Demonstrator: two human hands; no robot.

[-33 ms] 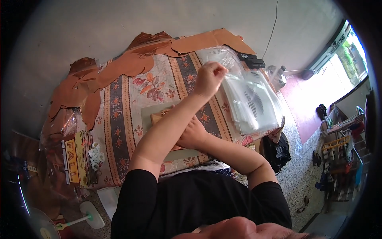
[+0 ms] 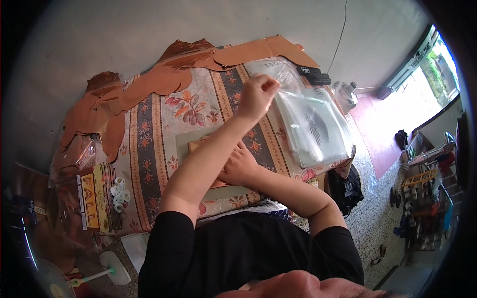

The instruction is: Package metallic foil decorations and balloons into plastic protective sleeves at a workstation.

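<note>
My left arm reaches across over my right, so my left hand [image 2: 257, 98] hangs beside the stack of clear plastic sleeves [image 2: 318, 129]. Its fingers are closed in a pinch; anything between them is too small to make out. My right hand [image 2: 240, 168] lies flat with fingers stretched on a brown flat piece [image 2: 197, 144], partly under my left forearm. That piece rests on a grey-green board [image 2: 184, 136], and my forearm hides much of both.
Brown shaped sheets [image 2: 174, 74] run along the table's far and left edges. White rings [image 2: 119, 194] sit beside a stack of printed cards [image 2: 104, 198] at the left. A black device [image 2: 315, 77] and a clear jar [image 2: 344, 97] stand at the far right. Patterned cloth [image 2: 191, 109] covers the table.
My left hand has shifted slightly left, away from the clear sleeves, and its forearm has moved a little left too. My right hand stays on the brown piece.
</note>
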